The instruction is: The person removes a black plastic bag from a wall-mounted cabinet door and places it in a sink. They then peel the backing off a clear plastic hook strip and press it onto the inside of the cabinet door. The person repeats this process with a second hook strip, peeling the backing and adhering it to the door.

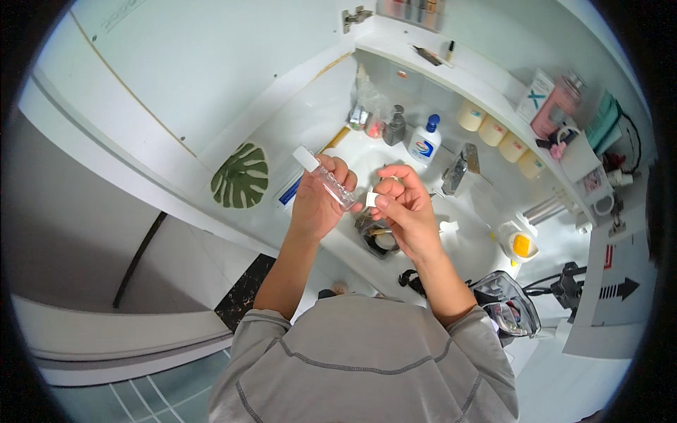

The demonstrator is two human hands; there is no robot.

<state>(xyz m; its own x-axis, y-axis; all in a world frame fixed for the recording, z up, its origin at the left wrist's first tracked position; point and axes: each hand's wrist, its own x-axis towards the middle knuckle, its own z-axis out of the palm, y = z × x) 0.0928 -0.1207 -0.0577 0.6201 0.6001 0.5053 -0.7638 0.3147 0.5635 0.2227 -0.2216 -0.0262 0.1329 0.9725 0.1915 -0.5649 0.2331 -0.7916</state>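
My left hand [315, 213] is closed around a slim clear bottle [333, 187] with a white cap [306, 158] at its upper-left end. The bottle is tilted, and its lower end points toward my other hand. Just right of it, my right hand [416, 225] pinches a small white piece [371, 199] between thumb and fingers; its exact kind I cannot make out. The bottle and the white piece are apart. Below and between both hands sits a clear container [381, 238] with dark and pale items inside, partly hidden by my right hand.
Around the white washbasin [486, 222] stand a white pump bottle [424, 144] with a blue top, a grey pump bottle [395, 127] and a faucet [457, 171]. A cabinet door [211, 63] hangs open at upper left. Right are a soap dish [509, 240] and a toiletry bag [522, 310].
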